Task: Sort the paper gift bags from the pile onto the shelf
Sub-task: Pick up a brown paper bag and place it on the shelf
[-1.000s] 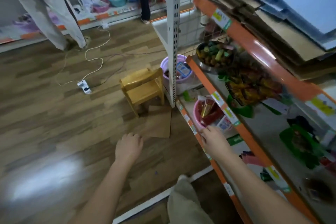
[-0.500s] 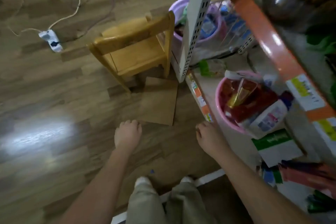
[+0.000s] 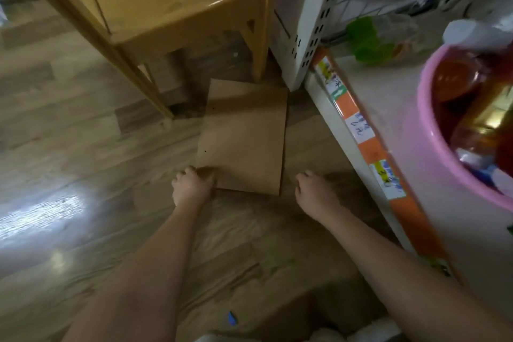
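The left hand (image 3: 192, 185) curls its fingers onto the near corner of the flat brown paper bag (image 3: 243, 137) on the floor (image 3: 83, 147), while the right hand (image 3: 316, 193) hovers beside it, loosely curled and holding nothing.

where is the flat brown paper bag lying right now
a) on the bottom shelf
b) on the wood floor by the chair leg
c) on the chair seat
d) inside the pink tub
b: the flat brown paper bag lies on the wood floor just in front of the wooden chair, with the left hand at its near corner; the pink tub sits apart on the shelf.
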Action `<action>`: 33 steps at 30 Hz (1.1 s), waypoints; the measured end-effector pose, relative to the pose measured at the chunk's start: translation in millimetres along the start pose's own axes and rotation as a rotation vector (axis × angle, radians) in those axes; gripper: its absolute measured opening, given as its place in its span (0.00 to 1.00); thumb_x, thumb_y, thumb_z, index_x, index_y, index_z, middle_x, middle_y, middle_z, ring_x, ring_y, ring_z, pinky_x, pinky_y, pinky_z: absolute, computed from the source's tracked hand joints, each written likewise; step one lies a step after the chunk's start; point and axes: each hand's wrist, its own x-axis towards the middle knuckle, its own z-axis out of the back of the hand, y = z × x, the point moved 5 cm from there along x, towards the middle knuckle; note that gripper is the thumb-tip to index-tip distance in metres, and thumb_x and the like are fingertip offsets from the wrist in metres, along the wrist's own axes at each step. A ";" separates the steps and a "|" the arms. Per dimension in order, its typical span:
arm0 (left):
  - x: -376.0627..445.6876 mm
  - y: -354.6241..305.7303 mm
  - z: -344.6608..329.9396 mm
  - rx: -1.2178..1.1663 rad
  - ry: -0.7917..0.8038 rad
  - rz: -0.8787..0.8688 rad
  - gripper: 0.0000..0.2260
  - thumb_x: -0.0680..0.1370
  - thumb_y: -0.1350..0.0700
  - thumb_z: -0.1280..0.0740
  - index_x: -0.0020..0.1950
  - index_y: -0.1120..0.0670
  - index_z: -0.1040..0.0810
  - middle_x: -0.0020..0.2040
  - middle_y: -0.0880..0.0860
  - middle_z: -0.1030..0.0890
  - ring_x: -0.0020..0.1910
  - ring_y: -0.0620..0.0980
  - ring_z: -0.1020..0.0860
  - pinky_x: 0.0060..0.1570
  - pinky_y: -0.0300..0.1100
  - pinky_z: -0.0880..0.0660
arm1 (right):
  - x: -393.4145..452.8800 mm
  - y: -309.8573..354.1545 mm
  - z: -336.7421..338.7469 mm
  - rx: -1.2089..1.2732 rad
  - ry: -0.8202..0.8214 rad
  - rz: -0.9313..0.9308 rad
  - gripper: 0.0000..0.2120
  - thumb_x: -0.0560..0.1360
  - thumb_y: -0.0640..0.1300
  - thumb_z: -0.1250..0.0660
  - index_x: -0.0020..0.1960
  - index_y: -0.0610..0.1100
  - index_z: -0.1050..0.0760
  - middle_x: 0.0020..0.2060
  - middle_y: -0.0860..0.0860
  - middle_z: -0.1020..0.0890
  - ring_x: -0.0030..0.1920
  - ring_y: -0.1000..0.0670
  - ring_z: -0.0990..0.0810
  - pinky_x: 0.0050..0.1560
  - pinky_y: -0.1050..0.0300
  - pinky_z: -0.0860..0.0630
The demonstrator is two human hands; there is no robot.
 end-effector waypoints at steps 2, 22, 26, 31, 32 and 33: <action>13.5 -3.0 -7.6 -0.075 -0.022 0.118 0.37 0.73 0.40 0.34 0.73 0.60 0.42 0.70 0.62 0.37 0.69 0.62 0.39 0.64 0.54 0.36 | 15.6 -3.1 -2.9 -0.019 -0.020 -0.023 0.17 0.79 0.41 0.44 0.66 0.41 0.31 0.69 0.44 0.32 0.65 0.43 0.29 0.62 0.50 0.29; -106.3 -12.2 40.7 -0.875 0.296 0.027 0.13 0.77 0.61 0.37 0.59 0.47 0.30 0.55 0.54 0.19 0.53 0.55 0.20 0.57 0.53 0.24 | -95.5 3.7 69.5 -0.014 0.009 -0.120 0.17 0.77 0.40 0.44 0.64 0.38 0.30 0.64 0.41 0.29 0.63 0.41 0.29 0.62 0.51 0.31; -203.8 7.2 99.1 -0.859 0.302 0.016 0.19 0.78 0.63 0.39 0.67 0.51 0.32 0.60 0.55 0.21 0.58 0.55 0.23 0.61 0.54 0.27 | -173.3 27.0 125.8 0.028 -0.039 -0.093 0.16 0.76 0.40 0.42 0.63 0.37 0.29 0.61 0.41 0.28 0.62 0.41 0.29 0.60 0.54 0.31; -337.2 17.3 200.2 -0.884 0.299 -0.012 0.19 0.80 0.60 0.39 0.70 0.51 0.34 0.60 0.54 0.22 0.57 0.53 0.23 0.58 0.47 0.27 | -282.0 66.9 223.5 0.032 -0.100 -0.039 0.16 0.76 0.41 0.42 0.63 0.39 0.29 0.60 0.43 0.26 0.61 0.44 0.27 0.60 0.53 0.31; -362.1 17.8 222.4 -0.898 0.299 -0.024 0.19 0.80 0.59 0.39 0.71 0.51 0.35 0.61 0.54 0.22 0.58 0.54 0.23 0.59 0.48 0.27 | -303.6 77.3 245.9 0.021 -0.127 -0.018 0.16 0.76 0.41 0.42 0.63 0.40 0.28 0.59 0.43 0.25 0.60 0.44 0.27 0.59 0.54 0.31; -386.0 18.4 245.8 -0.899 0.300 -0.035 0.20 0.80 0.58 0.39 0.71 0.50 0.36 0.62 0.54 0.22 0.58 0.54 0.23 0.60 0.50 0.27 | -325.4 88.1 269.8 0.022 -0.159 0.001 0.16 0.76 0.41 0.41 0.62 0.40 0.28 0.58 0.44 0.25 0.59 0.45 0.27 0.59 0.54 0.31</action>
